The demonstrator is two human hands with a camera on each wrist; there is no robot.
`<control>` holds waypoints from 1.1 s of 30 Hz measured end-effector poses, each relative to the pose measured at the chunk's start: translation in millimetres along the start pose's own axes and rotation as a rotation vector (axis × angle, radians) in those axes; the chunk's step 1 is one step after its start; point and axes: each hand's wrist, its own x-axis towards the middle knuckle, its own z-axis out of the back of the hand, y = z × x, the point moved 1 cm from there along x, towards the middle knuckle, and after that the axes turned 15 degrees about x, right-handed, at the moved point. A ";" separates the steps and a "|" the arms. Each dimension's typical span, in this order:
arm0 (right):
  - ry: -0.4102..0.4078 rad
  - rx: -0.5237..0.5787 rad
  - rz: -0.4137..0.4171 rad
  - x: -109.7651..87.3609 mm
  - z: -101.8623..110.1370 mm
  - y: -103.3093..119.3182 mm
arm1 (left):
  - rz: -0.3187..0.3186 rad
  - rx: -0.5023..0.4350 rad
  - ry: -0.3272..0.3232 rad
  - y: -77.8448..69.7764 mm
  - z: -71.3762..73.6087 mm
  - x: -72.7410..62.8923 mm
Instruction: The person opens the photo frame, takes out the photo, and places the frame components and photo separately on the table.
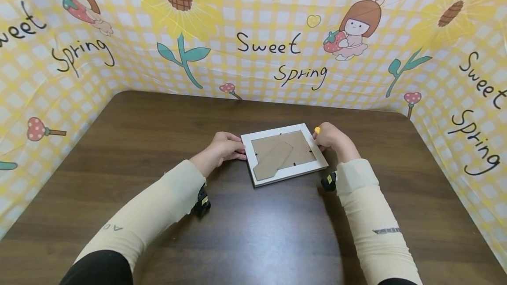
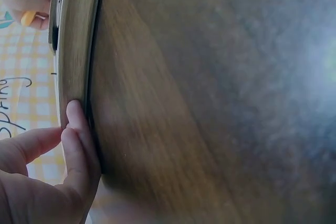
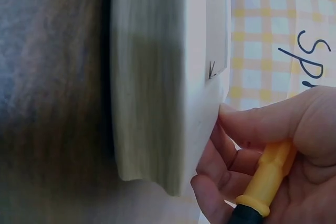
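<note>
A white picture frame [image 1: 293,170] lies on the table with its back upward, showing a brown backing board [image 1: 303,146] and a folded stand [image 1: 273,162]. Its side [image 2: 79,51] has a pale wood look. At the frame's left edge, my left hand [image 1: 226,147] pinches it between thumb and fingers. My right hand [image 1: 332,139] is at the right edge, thumb and fingertips touching the frame. Within that same hand I grip a tool with a yellow-and-black handle [image 3: 268,174]; its working end cannot be made out.
Small dark metal tabs [image 1: 310,151] stick out around the backing board. The brown wooden table [image 1: 257,236] extends on all sides of the frame. Behind it hangs a yellow checked cloth [image 1: 253,21] printed with flowers, meeting the table's back and sides.
</note>
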 end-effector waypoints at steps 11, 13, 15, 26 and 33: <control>-0.006 0.054 0.002 -9.4 -1.8 -7.8 | -0.007 0.063 -0.002 -4.7 3.8 2.2; -0.008 0.057 0.014 -11.4 -2.2 -10.3 | -0.007 0.067 -0.005 -5.3 3.6 2.3; -0.010 0.061 0.032 -14.7 -2.7 -12.8 | -0.012 0.073 -0.007 -5.5 3.1 3.1; -0.026 0.134 0.052 -26.9 -7.2 -24.1 | -0.032 0.101 -0.020 -8.9 -0.4 9.3; -0.035 0.192 0.033 -33.9 -8.5 -29.5 | -0.018 0.130 -0.026 -14.1 -0.4 11.7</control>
